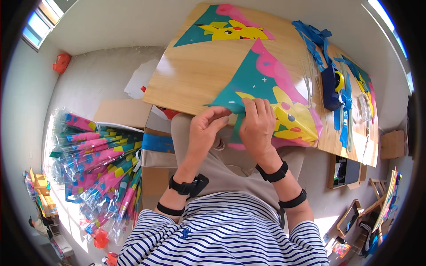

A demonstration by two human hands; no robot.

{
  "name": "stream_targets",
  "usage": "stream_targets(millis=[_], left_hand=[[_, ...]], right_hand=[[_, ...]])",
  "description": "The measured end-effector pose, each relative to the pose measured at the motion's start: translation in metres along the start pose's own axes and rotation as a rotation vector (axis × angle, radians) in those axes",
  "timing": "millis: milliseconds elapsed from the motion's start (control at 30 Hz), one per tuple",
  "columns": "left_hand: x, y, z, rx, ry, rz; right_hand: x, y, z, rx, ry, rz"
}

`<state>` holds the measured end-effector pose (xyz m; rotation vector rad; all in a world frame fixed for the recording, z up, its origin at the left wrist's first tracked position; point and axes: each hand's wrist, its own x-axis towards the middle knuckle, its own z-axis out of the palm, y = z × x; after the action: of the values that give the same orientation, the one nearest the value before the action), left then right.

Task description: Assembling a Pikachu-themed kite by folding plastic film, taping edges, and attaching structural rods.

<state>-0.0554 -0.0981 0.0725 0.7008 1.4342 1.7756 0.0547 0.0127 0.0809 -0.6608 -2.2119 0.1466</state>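
A triangular kite (239,86) in green and pink, with a yellow cartoon figure on it, lies partly on the table and hangs over its near edge toward my lap. My right hand (258,123) is closed in a pinch on the kite's near green edge. Just to its left, my left hand (207,126) has thumb and fingers pressed together at the same edge, by a pointed green corner. The fingers hide what part lies between them. A second kite sheet (239,32) of the same pattern lies flat at the table's far side.
On the wooden table (177,80), a dark blue tape dispenser (329,88) stands at the right, beside blue strips (316,37) and thin rods. Left of my legs, many plastic-wrapped folded kites (95,164) fan out by a cardboard box (124,113). Open wooden boxes (344,172) are at right.
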Motion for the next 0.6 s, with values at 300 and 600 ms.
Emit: stream_targets(millis=[300,600], left_hand=[[0.02,-0.057,-0.052,0.148,0.17,-0.042],[0.09,0.034,-0.048,0.6,-0.01,0.441]], right_hand=[[0.045,-0.014,-0.086,0.537,-0.035,0.093],[0.081,-0.021,-0.192,1.06,0.071,0.377]])
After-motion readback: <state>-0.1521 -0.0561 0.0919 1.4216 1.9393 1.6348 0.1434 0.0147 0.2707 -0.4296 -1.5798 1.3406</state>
